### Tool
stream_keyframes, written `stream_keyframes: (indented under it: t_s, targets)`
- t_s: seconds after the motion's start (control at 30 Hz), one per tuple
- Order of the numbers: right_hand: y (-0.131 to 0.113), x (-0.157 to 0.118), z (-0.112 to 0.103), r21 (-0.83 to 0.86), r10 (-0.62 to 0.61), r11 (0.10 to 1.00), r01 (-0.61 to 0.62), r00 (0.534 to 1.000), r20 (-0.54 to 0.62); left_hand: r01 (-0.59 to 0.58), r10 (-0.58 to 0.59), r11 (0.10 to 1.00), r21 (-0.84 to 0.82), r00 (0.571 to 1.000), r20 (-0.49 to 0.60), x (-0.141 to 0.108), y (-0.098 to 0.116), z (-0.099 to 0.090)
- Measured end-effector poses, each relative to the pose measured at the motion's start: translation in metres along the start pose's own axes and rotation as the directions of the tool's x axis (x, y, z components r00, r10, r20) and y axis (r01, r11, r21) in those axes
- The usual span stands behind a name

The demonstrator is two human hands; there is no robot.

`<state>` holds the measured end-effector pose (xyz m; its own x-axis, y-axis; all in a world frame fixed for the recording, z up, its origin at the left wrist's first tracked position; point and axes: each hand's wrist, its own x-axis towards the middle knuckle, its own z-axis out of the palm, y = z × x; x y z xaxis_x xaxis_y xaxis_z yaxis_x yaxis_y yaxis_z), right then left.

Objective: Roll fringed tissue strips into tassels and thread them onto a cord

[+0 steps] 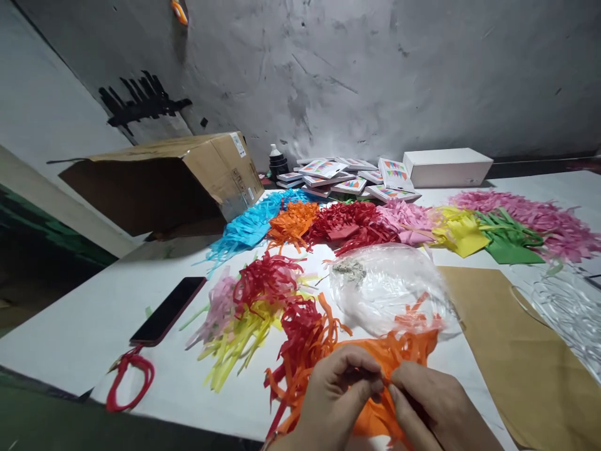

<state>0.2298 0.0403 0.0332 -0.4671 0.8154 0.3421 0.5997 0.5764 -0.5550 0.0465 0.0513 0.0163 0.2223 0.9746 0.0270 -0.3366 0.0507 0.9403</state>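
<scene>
At the table's front edge, my left hand (334, 393) and my right hand (436, 401) meet over fringed orange tissue paper (392, 347). Both hands are pinched closed on the orange tissue paper, fingertips nearly touching. The exact spot between the fingers is partly hidden. Loose orange and red fringe spreads to the left of my left hand. Beyond it lies a heap of red fringed tissue paper (267, 279), with yellow strips (246, 338) and pale pink strips around it. A clear plastic bag (389, 282) rests just past my hands.
Coloured fringe piles, such as the blue one (246, 225), line the back. Behind stand flat printed packs (323, 169), a white box (448, 168) and an open cardboard box (225, 166). A phone (169, 312) lies left; brown paper (526, 351) and clear cord (566, 307) lie right.
</scene>
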Motion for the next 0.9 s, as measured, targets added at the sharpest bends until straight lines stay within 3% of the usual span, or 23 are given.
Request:
stream_keyframes:
  t_s: [0.17, 0.3, 0.57, 0.77, 0.9]
  targets:
    - [-0.008, 0.000, -0.002, -0.007, 0.040, 0.999, -0.040, 0.998, 0.054, -0.156, 0.145, 0.980, 0.122, 0.985, 0.093, -0.007, 0.000, -0.002]
    - [-0.010, -0.002, 0.000, 0.090, 0.096, 0.991, -0.099, 0.995, 0.039, -0.213, 0.175, 0.948, 0.237, 0.969, 0.171, -0.005, 0.010, -0.003]
    - [-0.001, -0.008, 0.006, 0.106, -0.008, 0.994, 0.013, 0.998, -0.055, -0.224, 0.185, 0.899, 0.376, 0.973, 0.136, -0.002, 0.013, -0.005]
    - [-0.001, -0.010, 0.009, 0.210, 0.084, 0.975, -0.076, 0.996, -0.029, -0.084, 0.050, 0.945, 0.317, 0.992, 0.112, -0.002, 0.014, -0.007]
    - [-0.002, -0.010, 0.010, 0.087, 0.016, 0.996, -0.004, 0.990, -0.138, -0.138, 0.095, 0.917, 0.375, 0.987, 0.132, -0.004, 0.014, -0.010]
